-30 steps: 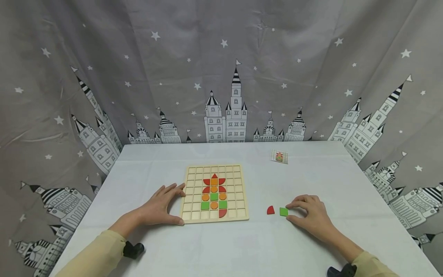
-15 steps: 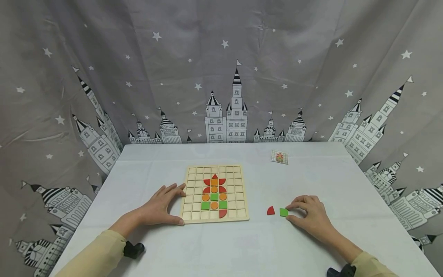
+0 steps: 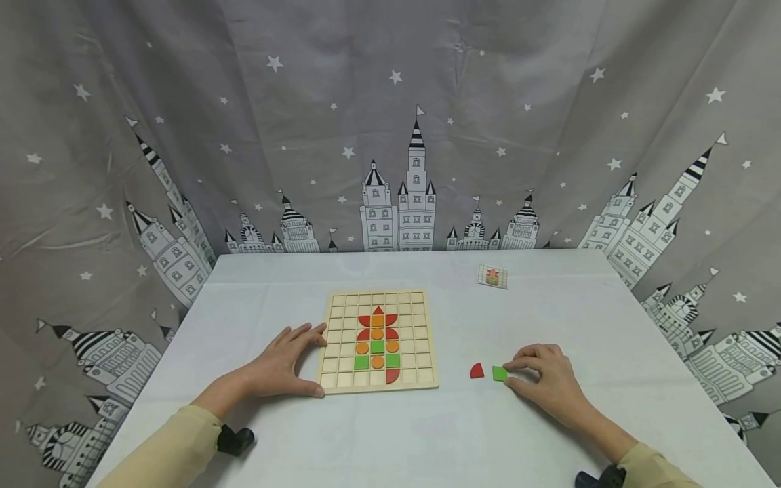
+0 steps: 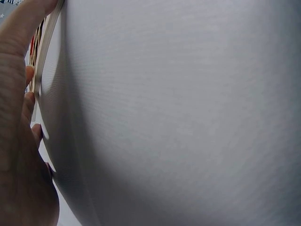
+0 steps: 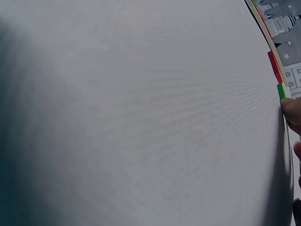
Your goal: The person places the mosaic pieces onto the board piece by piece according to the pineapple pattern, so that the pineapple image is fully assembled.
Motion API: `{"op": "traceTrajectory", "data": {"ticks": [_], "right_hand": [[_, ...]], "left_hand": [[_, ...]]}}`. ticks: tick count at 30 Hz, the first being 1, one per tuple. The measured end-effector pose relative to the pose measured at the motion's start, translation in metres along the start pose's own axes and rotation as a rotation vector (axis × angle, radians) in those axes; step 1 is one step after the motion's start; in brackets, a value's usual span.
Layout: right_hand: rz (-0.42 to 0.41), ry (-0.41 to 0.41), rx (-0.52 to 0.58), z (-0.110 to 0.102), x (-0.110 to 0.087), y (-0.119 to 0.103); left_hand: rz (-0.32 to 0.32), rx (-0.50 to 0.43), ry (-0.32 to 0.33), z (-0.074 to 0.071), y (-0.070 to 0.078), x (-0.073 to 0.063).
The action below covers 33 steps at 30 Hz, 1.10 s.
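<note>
On the white table lies a square wooden grid board (image 3: 423, 362) bearing red, orange and green pieces in a figure. My left hand (image 3: 277, 366) rests at its left side, fingertips at the edge and thumb by the near left corner. The left wrist view shows fingers along the board's side (image 4: 45, 52). To the right of the board, my right hand (image 3: 549, 381) pinches a green square tile (image 3: 499, 373) between thumb and index finger at its right side. A red quarter-circle piece (image 3: 476, 371) lies just left of the tile. In the right wrist view, the thumb (image 5: 290, 109) touches the green tile (image 5: 281, 91).
A small pattern card (image 3: 492, 276) with a printed coloured figure lies toward the back right of the table (image 3: 390, 440). Behind the table hangs a grey curtain (image 3: 390, 41) with castles and stars. Dark wrist devices (image 3: 234, 440) are strapped at both sleeves.
</note>
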State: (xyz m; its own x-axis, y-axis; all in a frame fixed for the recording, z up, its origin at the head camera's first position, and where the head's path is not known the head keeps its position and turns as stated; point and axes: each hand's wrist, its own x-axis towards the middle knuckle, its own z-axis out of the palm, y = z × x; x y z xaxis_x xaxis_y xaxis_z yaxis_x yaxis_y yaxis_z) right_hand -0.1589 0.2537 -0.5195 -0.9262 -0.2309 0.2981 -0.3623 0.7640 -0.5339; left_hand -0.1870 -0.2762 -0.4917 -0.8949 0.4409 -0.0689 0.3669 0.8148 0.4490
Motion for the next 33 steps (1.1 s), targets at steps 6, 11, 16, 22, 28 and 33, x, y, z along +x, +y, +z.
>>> {"op": "traceTrajectory", "data": {"ticks": [6,11,16,22,28,33], "right_hand": [[0.015,-0.007,0.008,0.0,0.0,-0.002],[-0.02,0.008,-0.027,-0.001,0.001,-0.003],[-0.073,0.015,-0.076,-0.001,0.004,-0.006],[-0.056,0.022,-0.046,-0.001,0.013,-0.014],[-0.148,0.063,-0.013,0.002,0.03,-0.027],[-0.18,0.029,-0.003,0.013,0.045,-0.048]], "left_hand": [[-0.001,-0.002,-0.004,0.0,-0.001,0.0],[-0.011,0.003,-0.008,0.002,-0.003,0.002],[-0.017,0.011,-0.015,0.004,-0.004,0.003],[-0.01,0.009,-0.013,0.002,-0.002,0.002],[-0.016,0.011,-0.019,0.002,-0.002,0.002],[-0.005,-0.001,-0.013,0.001,-0.002,0.001]]}}
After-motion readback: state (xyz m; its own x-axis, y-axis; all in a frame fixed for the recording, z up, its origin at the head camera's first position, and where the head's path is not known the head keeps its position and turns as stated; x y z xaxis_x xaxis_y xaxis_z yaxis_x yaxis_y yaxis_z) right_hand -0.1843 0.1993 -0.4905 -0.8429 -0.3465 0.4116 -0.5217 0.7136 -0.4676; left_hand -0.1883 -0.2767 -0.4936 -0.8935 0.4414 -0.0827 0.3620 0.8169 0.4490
